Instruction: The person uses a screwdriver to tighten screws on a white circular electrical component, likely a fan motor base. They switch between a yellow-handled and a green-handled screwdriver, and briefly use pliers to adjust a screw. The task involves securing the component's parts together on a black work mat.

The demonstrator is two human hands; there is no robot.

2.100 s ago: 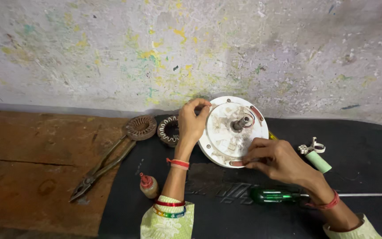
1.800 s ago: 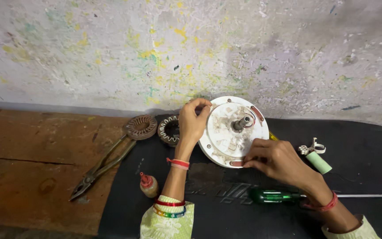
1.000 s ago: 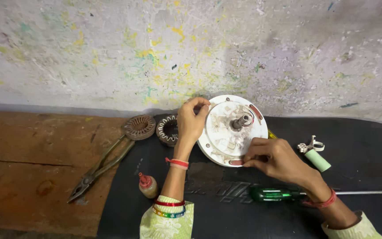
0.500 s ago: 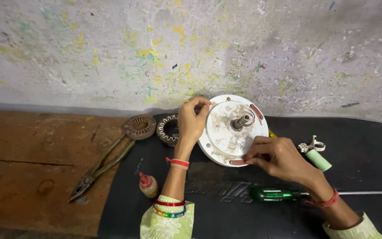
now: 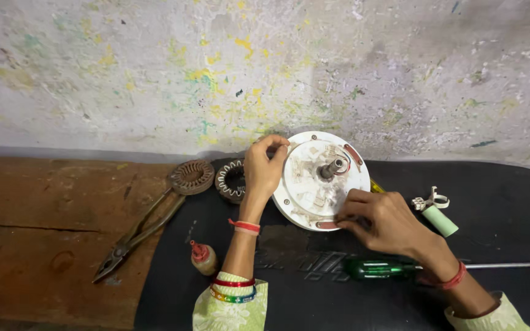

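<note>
A round white motor housing [image 5: 314,184] with a metal shaft [image 5: 332,167] in its middle stands tilted on a black mat [image 5: 498,257], against the wall. My left hand [image 5: 264,171] grips its upper left rim. My right hand [image 5: 383,220] pinches its lower right rim near a red strip. Both wrists wear bangles.
A green-handled screwdriver [image 5: 394,268] lies on the mat under my right forearm. Two wound stator rings [image 5: 191,176] [image 5: 230,180] lie left of the housing. Pliers [image 5: 139,230] rest on the brown floor, a small red-capped bottle [image 5: 202,257] stands by my left forearm, and a pale green cylinder [image 5: 440,217] lies to the right.
</note>
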